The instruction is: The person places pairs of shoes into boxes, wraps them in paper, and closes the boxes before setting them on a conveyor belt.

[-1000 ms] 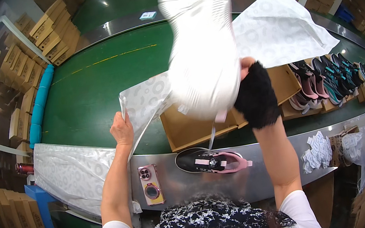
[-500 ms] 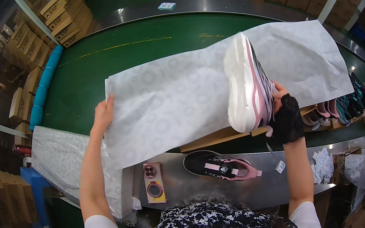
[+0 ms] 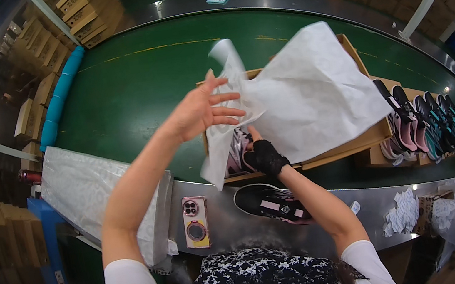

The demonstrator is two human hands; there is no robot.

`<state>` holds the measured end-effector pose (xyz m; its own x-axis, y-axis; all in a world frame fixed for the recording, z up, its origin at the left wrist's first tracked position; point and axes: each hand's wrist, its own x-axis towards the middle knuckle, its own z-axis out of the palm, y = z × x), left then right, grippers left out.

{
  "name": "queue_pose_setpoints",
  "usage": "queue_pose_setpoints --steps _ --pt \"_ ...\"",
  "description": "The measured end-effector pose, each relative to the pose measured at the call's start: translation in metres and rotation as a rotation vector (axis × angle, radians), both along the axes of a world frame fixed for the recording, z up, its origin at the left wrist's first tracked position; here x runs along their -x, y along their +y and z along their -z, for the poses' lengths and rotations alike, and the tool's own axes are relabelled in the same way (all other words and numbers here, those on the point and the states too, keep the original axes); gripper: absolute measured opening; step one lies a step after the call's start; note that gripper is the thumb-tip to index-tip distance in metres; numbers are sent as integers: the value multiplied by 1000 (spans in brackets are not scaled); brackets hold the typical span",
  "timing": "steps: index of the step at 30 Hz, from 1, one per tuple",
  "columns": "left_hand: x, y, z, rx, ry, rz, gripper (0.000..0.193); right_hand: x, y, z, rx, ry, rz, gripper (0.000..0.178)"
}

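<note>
A pink, black and white sneaker (image 3: 236,156) sits at the left part of an open cardboard box (image 3: 353,144), partly covered by white tissue paper (image 3: 315,92). My right hand (image 3: 265,157), in a black covering that leaves the fingertips bare, grips this sneaker's side. With fingers spread, my left hand (image 3: 205,108) lies against the left end of the paper, which is folded over the sneaker and blurred at its upper tip. The rest of the paper drapes across the box to the right. A second black and pink sneaker (image 3: 266,201) lies on the metal ledge, partly behind my right forearm.
A phone (image 3: 196,221) lies on the metal ledge, beside a stack of tissue sheets (image 3: 103,185). More shoes (image 3: 407,113) stand in a row at right on the green conveyor belt (image 3: 147,83). Crumpled white paper bits (image 3: 400,212) lie at lower right.
The sneaker has come down from above the paper into the box's left part. My left hand has moved right, folding the paper's left end over it. The box now shows more.
</note>
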<state>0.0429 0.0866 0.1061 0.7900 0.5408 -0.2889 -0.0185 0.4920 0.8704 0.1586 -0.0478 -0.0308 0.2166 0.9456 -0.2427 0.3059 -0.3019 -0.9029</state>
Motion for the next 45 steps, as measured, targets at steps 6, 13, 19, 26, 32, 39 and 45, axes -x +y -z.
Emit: queue_pose_setpoints --steps 6,13,19,26,32,39,45 --pt "15 -37 112 -1206 302 -80 35 -74 -91 -47 -521 -27 653 66" --pt "-19 -60 170 -1714 979 304 64 -75 -205 -14 -380 -128 699 38" --pt "-15 -82 128 -1424 474 74 63 -46 -252 45 200 519 454 43" --pt "63 -155 124 -1259 244 260 67 -27 -192 15 339 735 184 46" --pt "70 -133 76 -451 231 56 57 -30 -143 -40 93 859 149 35" --pt "36 -76 71 -508 337 -431 59 -40 -146 -9 88 567 163 33" --pt "-33 -29 165 144 379 -363 66 -42 -145 14 -61 559 329 47"
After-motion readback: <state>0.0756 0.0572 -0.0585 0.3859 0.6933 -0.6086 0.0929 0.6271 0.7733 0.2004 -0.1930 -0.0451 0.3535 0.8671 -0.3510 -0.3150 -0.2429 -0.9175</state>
